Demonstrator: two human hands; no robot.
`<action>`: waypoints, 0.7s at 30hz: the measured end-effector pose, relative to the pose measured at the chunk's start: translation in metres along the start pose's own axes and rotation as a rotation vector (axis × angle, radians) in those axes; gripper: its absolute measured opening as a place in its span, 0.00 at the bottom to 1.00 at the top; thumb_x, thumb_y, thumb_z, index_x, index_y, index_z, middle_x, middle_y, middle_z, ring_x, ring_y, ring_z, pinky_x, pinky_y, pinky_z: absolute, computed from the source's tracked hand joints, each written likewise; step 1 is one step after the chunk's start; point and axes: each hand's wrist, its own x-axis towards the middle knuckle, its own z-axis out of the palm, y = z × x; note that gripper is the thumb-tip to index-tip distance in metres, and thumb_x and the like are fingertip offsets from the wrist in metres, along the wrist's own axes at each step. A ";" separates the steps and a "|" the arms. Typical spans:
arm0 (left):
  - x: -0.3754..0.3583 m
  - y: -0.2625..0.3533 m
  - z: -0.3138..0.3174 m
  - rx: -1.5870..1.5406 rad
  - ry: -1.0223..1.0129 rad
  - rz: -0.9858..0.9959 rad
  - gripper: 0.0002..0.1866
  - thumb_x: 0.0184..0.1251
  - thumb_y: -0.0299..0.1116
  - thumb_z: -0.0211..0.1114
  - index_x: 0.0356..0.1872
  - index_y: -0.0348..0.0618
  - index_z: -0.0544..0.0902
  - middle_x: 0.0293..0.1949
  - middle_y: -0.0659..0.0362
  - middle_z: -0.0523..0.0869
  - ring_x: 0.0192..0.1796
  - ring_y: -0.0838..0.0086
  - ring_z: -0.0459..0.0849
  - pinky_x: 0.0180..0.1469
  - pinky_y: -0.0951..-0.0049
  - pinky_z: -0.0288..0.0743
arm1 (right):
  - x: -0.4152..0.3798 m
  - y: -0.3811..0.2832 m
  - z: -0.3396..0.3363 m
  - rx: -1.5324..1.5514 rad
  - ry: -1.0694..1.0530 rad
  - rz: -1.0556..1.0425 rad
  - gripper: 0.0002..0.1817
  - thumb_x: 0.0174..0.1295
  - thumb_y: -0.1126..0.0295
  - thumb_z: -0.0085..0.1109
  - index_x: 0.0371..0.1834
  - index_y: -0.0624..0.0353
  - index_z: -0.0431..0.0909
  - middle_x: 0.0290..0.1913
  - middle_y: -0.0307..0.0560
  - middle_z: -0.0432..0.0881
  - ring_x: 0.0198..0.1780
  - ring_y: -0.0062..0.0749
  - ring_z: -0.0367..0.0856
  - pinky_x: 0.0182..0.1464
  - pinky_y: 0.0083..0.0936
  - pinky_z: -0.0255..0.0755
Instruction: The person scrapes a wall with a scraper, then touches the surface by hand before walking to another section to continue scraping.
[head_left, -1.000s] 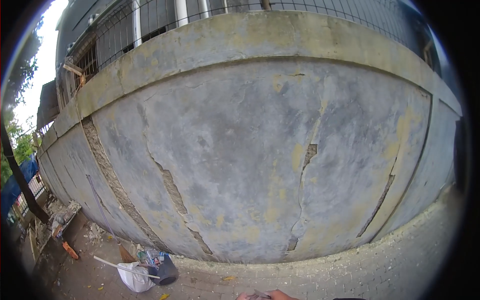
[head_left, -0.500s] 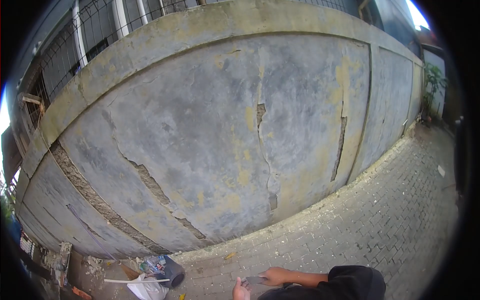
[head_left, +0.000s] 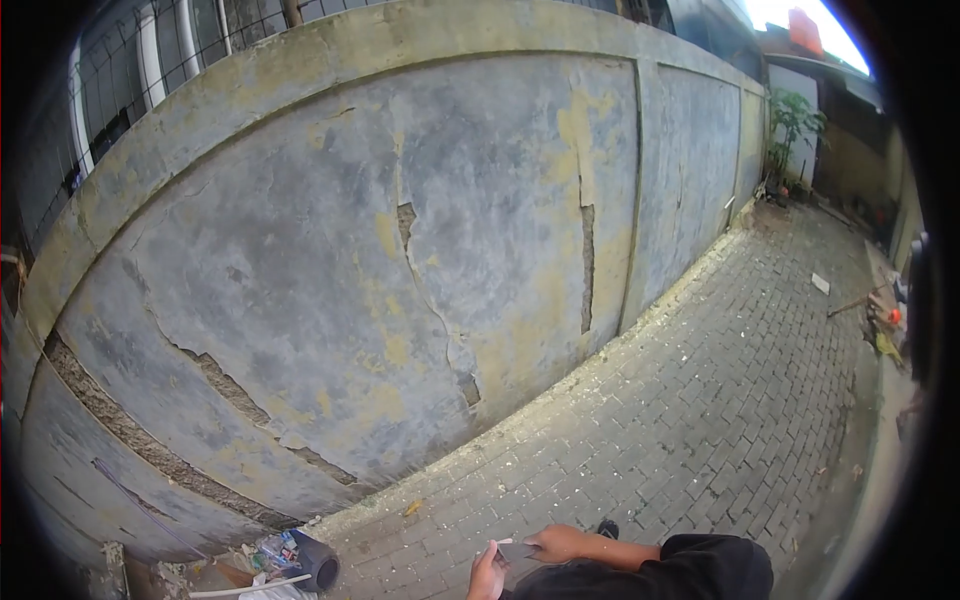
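Observation:
Low in the view, my right hand [head_left: 560, 543] is closed on one end of a flat grey plate [head_left: 518, 551], which looks like a scraper blade. My left hand [head_left: 487, 573] is at the plate's other end, thumb and fingers drawn together against its edge. Whether the plate has a handle is hidden by my right hand. Beyond my hands rises a grey plastered wall [head_left: 320, 230] with yellowish patches. Long broken gaps run down it, among them a wide rough strip [head_left: 150, 440] at the left and a narrow slot [head_left: 587, 270] toward the right.
Brick paving [head_left: 700, 390] with pale crumbs runs along the wall's foot. A dark bucket [head_left: 317, 565] lies at lower left beside plastic litter [head_left: 275, 550] and a white pipe [head_left: 250, 587]. A plant [head_left: 793, 125] grows at the far end. My dark shoe [head_left: 608, 529] shows below.
My view has turned right, so the wall shifts left and more of the lane shows. My left hand has come closer around the end of the grey plate.

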 end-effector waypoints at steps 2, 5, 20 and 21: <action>0.003 -0.004 0.035 0.038 -0.010 0.011 0.19 0.73 0.42 0.59 0.50 0.34 0.80 0.46 0.54 0.86 0.50 0.67 0.83 0.52 0.65 0.76 | -0.015 0.023 -0.010 -0.006 0.026 0.038 0.13 0.58 0.58 0.59 0.42 0.52 0.78 0.31 0.57 0.83 0.35 0.59 0.82 0.37 0.50 0.73; 0.041 -0.032 0.081 0.104 -0.068 -0.023 0.17 0.72 0.39 0.60 0.47 0.33 0.82 0.44 0.55 0.86 0.48 0.69 0.83 0.50 0.67 0.75 | -0.049 0.072 -0.039 -0.051 0.051 0.132 0.14 0.58 0.58 0.58 0.43 0.51 0.78 0.33 0.57 0.83 0.37 0.59 0.82 0.38 0.51 0.74; 0.164 -0.094 0.151 1.487 0.625 0.321 0.11 0.62 0.36 0.62 0.36 0.39 0.85 0.34 0.43 0.86 0.42 0.46 0.85 0.43 0.53 0.77 | -0.296 0.301 -0.191 0.609 0.237 0.749 0.30 0.67 0.44 0.51 0.46 0.65 0.81 0.36 0.62 0.85 0.36 0.54 0.84 0.39 0.42 0.76; 0.152 -0.099 0.125 1.515 0.633 0.291 0.11 0.62 0.36 0.62 0.36 0.39 0.85 0.34 0.43 0.86 0.42 0.46 0.85 0.43 0.53 0.77 | -0.288 0.319 -0.178 0.380 0.338 0.842 0.30 0.67 0.43 0.51 0.48 0.65 0.81 0.37 0.60 0.85 0.37 0.49 0.84 0.39 0.40 0.76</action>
